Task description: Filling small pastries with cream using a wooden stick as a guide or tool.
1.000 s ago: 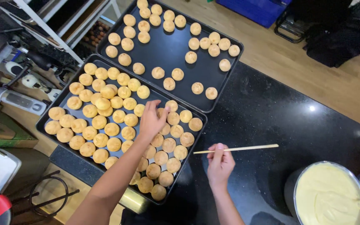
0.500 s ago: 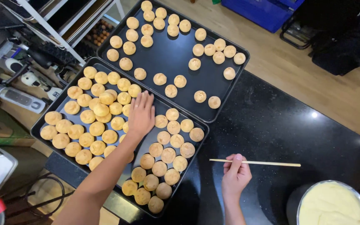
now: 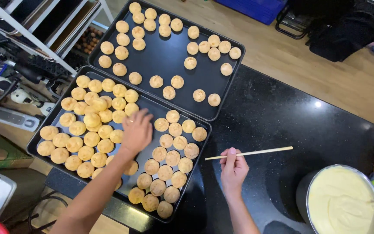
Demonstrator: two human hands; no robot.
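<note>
Black stone counter [image 3: 282, 125] | my left hand [image 3: 137, 130] spread open over round golden puffs [image 3: 89, 125] in near dark tray [image 3: 195, 167] | right hand [image 3: 233, 169] pinching thin wooden stick [image 3: 249, 153]

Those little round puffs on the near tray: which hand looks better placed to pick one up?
The left hand. It is spread right over the puffs on the near tray, while the right hand is off the tray, holding a wooden stick.

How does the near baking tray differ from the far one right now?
The near tray is crowded with puffs, some piled at its left; the far tray holds fewer, scattered, with much bare metal. The left hand reaches over the near tray; no hand is over the far one. Both are dark, rectangular and hold round golden puffs.
</note>
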